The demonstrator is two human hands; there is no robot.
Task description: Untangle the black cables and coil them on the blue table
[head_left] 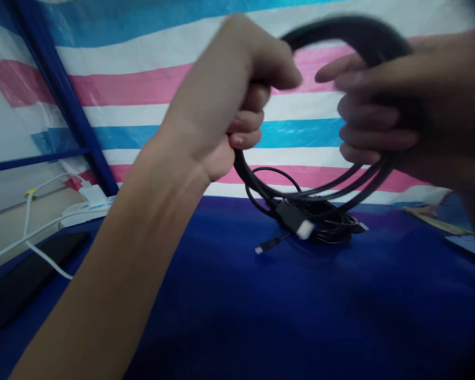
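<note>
Both my hands hold a thick black cable (348, 31) coiled into a loop, raised above the blue table. My left hand (245, 89) is closed round the left side of the coil. On the right side, my right hand (380, 105) is wrapped round the strands, slightly blurred. From the bottom of the loop hangs the cable's plug (293, 216), black with a pale metal tip, which looks like an HDMI connector. Behind it on the table lies a second bundle of thinner black cable (332, 232), with a small plug (267, 246) sticking out to the left.
A blue tabletop (301, 311) spreads below. On the left are a white power strip (87, 208) with white cords and a flat black object (35, 274). A phone-like item (463, 244) lies at the right edge. A striped sheet (130, 87) hangs behind, beside a blue metal post (59, 79).
</note>
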